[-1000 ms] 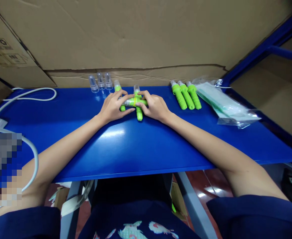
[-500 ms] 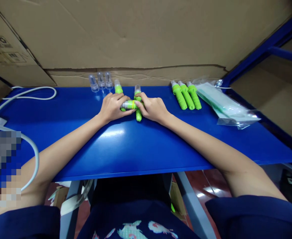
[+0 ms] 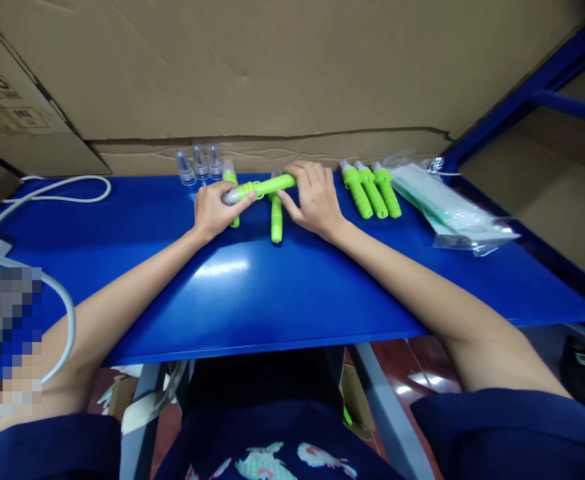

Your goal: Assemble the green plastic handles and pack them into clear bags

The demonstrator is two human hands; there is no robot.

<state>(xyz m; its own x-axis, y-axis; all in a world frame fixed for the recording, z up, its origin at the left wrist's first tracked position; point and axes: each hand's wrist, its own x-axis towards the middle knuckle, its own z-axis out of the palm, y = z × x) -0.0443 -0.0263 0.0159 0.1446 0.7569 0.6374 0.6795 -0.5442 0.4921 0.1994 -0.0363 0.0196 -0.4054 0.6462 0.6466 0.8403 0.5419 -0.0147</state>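
Over the surface (image 3: 282, 293), left grip (image 3: 214, 209) holds tube (image 3: 275, 185); right grip (image 3: 317, 200), closure unclear. Two-handed handling appears underway; next move likely calls for steadiness.

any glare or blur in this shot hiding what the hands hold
Head view: bright glare on the blue tabletop falls clear of the left hand, right hand and held green tube, which looks fairly sharp; head view, left edge: a pixelated patch hides what is there.

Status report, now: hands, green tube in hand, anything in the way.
Left hand gripping clear-capped end. Right hand at opposite end, grip unclear. Green tube held crosswise. Two similar tubes behind it, partly hidden.
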